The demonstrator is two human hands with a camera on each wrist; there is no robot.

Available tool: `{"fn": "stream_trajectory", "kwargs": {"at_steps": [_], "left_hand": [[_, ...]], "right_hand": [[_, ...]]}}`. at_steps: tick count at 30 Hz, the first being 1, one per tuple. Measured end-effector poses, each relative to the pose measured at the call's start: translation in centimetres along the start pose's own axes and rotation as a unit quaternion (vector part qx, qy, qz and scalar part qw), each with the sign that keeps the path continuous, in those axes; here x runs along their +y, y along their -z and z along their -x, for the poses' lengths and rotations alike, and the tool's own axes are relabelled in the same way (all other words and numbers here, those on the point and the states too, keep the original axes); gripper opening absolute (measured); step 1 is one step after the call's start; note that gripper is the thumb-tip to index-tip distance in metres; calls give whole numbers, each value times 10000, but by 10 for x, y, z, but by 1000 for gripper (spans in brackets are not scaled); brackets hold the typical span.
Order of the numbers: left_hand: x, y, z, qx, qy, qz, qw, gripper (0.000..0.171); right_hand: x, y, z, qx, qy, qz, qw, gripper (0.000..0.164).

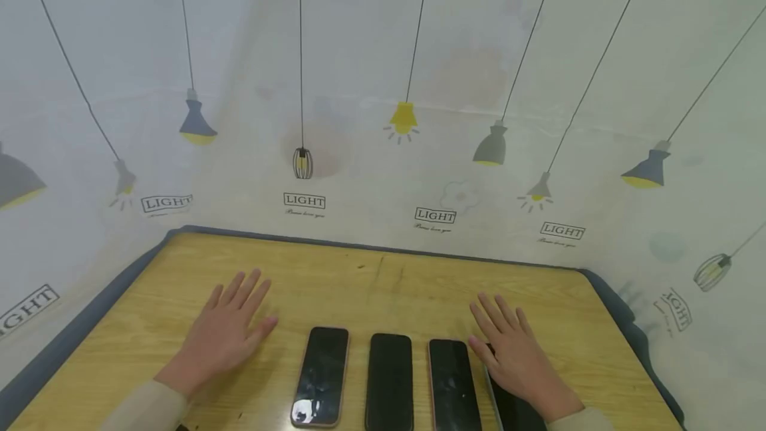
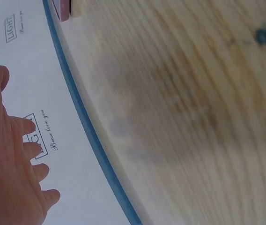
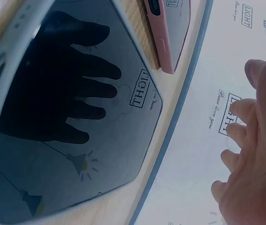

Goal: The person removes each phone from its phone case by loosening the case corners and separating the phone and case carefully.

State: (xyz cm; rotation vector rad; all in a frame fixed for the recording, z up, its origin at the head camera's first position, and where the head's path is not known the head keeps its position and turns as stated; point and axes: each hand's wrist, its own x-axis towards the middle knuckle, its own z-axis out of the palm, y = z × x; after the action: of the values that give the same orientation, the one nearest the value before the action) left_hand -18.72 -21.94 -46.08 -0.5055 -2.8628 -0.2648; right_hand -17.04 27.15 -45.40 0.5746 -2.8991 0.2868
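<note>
Several smartphones lie face up with dark screens, side by side on the wooden table [image 1: 287,271]. My left hand [image 1: 224,334] is left of the row, palm down with fingers straight and spread, and holds nothing. The leftmost phone [image 1: 321,376] is the one nearest to it, with a black phone [image 1: 389,381] beside that. My right hand [image 1: 511,351], also flat with spread fingers, hovers over the rightmost phone [image 1: 517,411] and hides part of it. In the right wrist view that phone's screen [image 3: 109,154] reflects the hand. Left of it lies a phone with a pinkish edge [image 1: 453,384].
A white cloth [image 1: 371,38] printed with hanging lamps and the word LIGHT rises behind and beside the table. Dark blue edging [image 1: 383,249] runs along the table's far side. A small dark object [image 1: 182,428] shows by the left sleeve [image 1: 146,408].
</note>
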Motion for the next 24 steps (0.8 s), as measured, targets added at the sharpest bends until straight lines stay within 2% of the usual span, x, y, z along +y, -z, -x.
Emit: {"fn": "stream_trajectory", "kwargs": {"at_steps": [9, 17, 20, 24], "left_hand": [[18, -2, 0, 109, -108, 2, 9999, 69], [42, -4, 0, 207, -191, 334, 9990, 63], [54, -4, 0, 129, -182, 371, 9991, 60], [69, -6, -2, -182, -70, 444, 9988, 61]], "right_hand": [[-2, -3, -2, 70, 46, 21, 10000, 57], [-6, -7, -2, 154, 159, -109, 9997, 56], [-9, -9, -4, 127, 180, -196, 9996, 56], [-14, -8, -7, 160, 198, -344, 9991, 54]]}}
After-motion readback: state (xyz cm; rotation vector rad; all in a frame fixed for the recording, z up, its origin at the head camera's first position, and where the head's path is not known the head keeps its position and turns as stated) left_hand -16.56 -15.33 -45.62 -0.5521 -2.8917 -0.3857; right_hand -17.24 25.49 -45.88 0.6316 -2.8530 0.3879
